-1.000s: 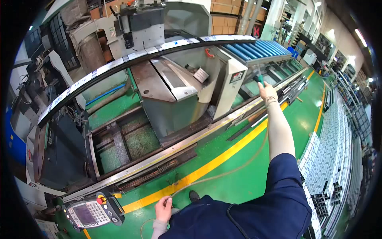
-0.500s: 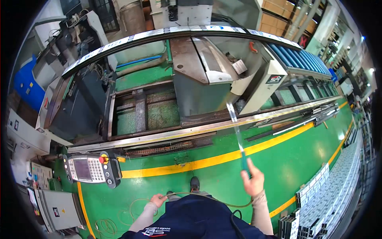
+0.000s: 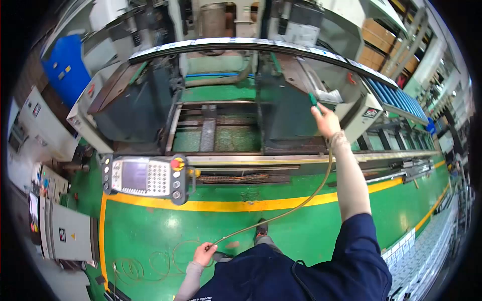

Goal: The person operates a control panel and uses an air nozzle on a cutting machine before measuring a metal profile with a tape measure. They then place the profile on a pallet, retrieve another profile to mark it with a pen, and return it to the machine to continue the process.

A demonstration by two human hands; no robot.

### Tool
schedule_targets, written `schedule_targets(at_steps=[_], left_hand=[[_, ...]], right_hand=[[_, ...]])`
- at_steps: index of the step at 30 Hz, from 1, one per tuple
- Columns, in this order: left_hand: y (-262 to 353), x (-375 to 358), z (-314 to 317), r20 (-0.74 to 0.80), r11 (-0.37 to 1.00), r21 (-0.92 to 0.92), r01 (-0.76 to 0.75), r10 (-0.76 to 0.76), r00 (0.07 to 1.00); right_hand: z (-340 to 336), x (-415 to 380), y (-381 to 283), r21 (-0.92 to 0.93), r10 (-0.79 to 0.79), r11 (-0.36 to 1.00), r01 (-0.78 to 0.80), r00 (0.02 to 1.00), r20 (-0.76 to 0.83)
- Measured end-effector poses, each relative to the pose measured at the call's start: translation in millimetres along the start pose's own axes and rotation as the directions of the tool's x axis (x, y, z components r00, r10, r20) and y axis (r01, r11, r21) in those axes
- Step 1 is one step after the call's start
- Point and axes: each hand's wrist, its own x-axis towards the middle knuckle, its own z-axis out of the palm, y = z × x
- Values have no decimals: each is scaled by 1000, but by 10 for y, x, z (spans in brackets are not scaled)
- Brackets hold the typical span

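My right hand (image 3: 327, 121) reaches out over the machine's front rail, closed round the green handle of an air blow gun (image 3: 313, 99). Its long shiny nozzle can barely be made out against the machine bed. From the handle a thin yellowish air hose (image 3: 291, 208) hangs in a curve back toward my body. My left hand (image 3: 204, 255) is low in front of me, its fingers pinched round that hose. Beyond the right hand is a dark machine block (image 3: 288, 113) with a sloping top. A long profile bar (image 3: 236, 43) lies across the machine behind it.
A control panel (image 3: 145, 176) with a screen, keys and a red knob stands at front left. Coils of hose (image 3: 131, 269) lie on the green floor. A grey cabinet (image 3: 70, 233) is at left, stacked profiles (image 3: 419, 266) at right, blue rollers (image 3: 396, 98) at far right.
My right hand has swung forward and up with the air blow gun, drawing the hose into a longer curve. The view has shifted left. My left hand still grips the hose.
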Motion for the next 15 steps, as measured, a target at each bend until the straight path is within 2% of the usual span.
schedule_targets(at_steps=[1,3,5,7,10,15], left_hand=[[-6,-173,-130,0,997,-80,1,-1,1000],[-106,-611,-384,-25,969,-247,22,-29,999],[-257,-948,-568,-113,942,-335,-13,-26,993],[-463,-1170,-690,-204,930,-362,-59,-18,979],[-618,-1419,-910,-279,930,-365,-36,-73,958],[-864,-1592,-1205,-420,861,-501,-89,-152,895]], right_hand=[[194,196,-79,-89,-53,995,45,995,-83],[468,496,-492,-117,33,992,-48,991,-129],[693,468,-1175,-19,-15,1000,16,999,35],[1185,506,-1820,15,-91,996,91,995,36],[1747,206,-2984,28,-189,982,187,977,103],[2526,-272,-4592,103,-368,930,354,883,290]])
